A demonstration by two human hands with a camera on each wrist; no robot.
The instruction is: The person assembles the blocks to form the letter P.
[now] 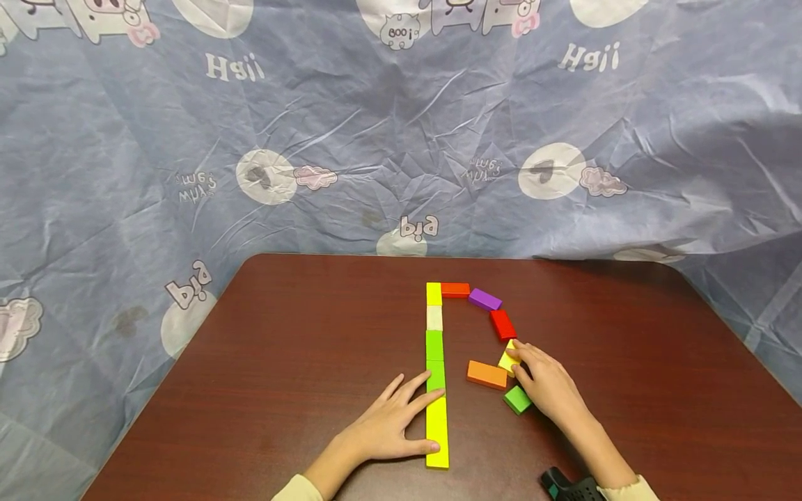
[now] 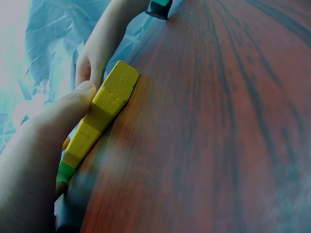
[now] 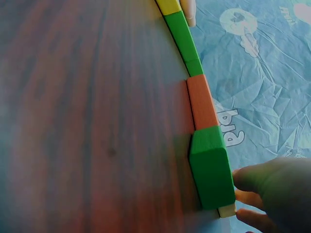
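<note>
A straight column of blocks runs down the middle of the table in the head view, with a long yellow stretch (image 1: 438, 426) nearest me. My left hand (image 1: 387, 426) lies spread over it, fingertips on the green block (image 1: 435, 374) and the yellow part, thumb on the near end. My right hand (image 1: 553, 386) pinches a small yellow block (image 1: 507, 358) between thumb and fingers. Just below that block sits a green block (image 1: 516, 400), close to my thumb. An orange block (image 1: 486, 375) lies at its left, and a red block (image 1: 503, 325) beyond it.
At the column's far end is a yellow block (image 1: 434, 293), followed by a white one (image 1: 434, 318). A red-orange block (image 1: 455, 290) and a purple block (image 1: 485, 300) curve rightward from there. A patterned cloth (image 1: 351, 139) hangs behind the table (image 1: 301, 334).
</note>
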